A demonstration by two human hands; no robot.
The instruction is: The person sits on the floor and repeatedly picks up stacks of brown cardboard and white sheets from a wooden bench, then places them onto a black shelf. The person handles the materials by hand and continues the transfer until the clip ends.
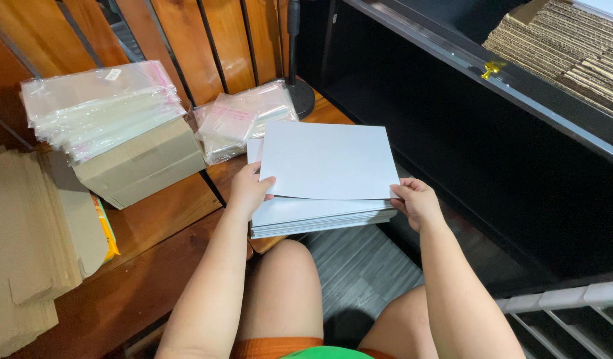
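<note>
A stack of white sheets [306,216] rests on the corner of a wooden table [160,219], jutting past its edge above my knees. Its top white sheet [326,159] is lifted slightly and held at both near corners. My left hand [248,189] grips the sheet's left near corner, thumb on top. My right hand [416,201] pinches the right near corner, beside the stack's right edge.
Clear plastic bags [100,106] lie piled on a cardboard box [143,166] at the left; more bags [243,119] lie behind the sheets. Flat brown cardboard [27,233] is stacked far left. A black shelf [492,133] stands to the right, with corrugated cardboard [566,46] above it.
</note>
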